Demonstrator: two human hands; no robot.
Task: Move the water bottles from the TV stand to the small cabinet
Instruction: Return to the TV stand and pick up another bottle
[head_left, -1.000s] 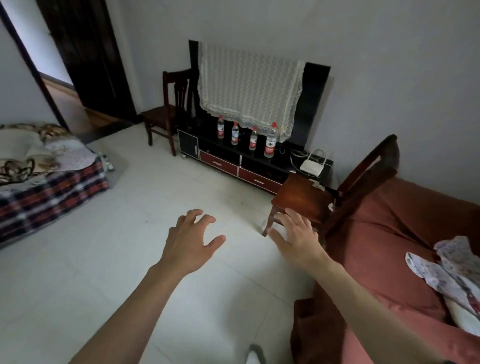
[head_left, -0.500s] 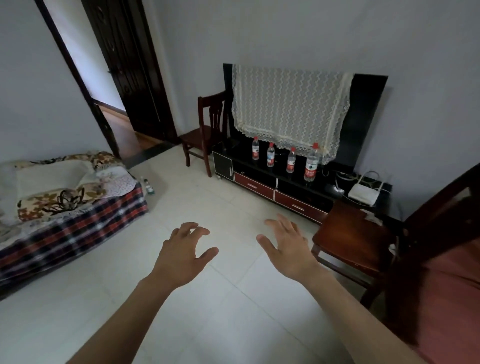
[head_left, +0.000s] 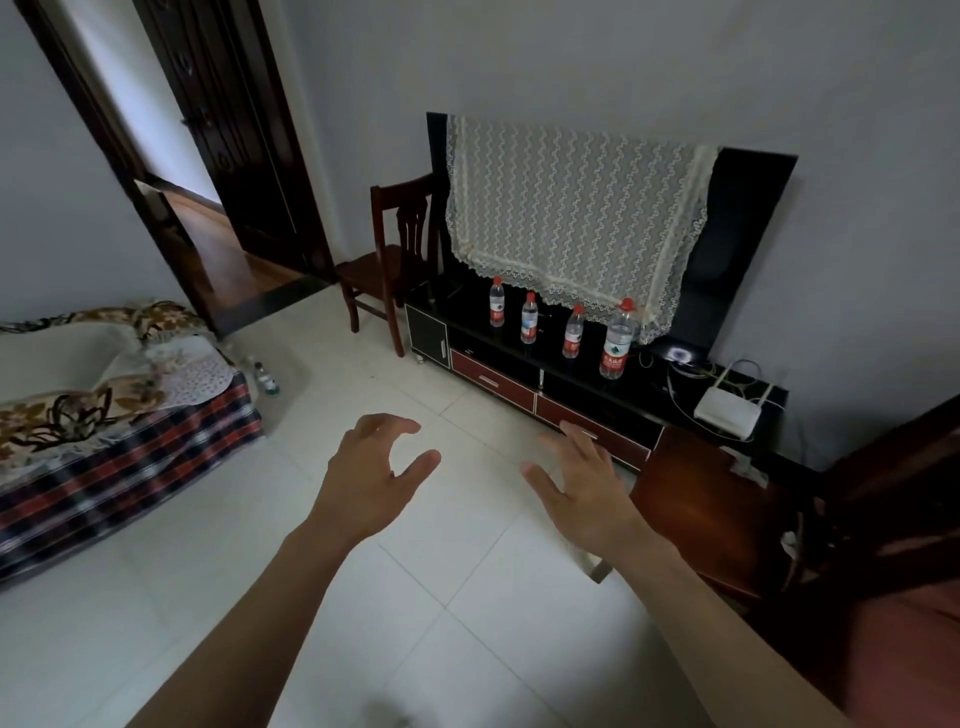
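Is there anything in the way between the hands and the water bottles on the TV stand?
Nothing visible. Only bare floor tiles lie between the left hand, the right hand and the water bottles on the TV stand. The near chair sits off to the right.

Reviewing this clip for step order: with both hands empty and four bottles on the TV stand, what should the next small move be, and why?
Probably step closer and reach for a bottle. The left hand and right hand are open, holding nothing, over the floor short of the TV stand. All four water bottles stand upright on it, untouched. The tall rightmost bottle looks nearest the right hand.
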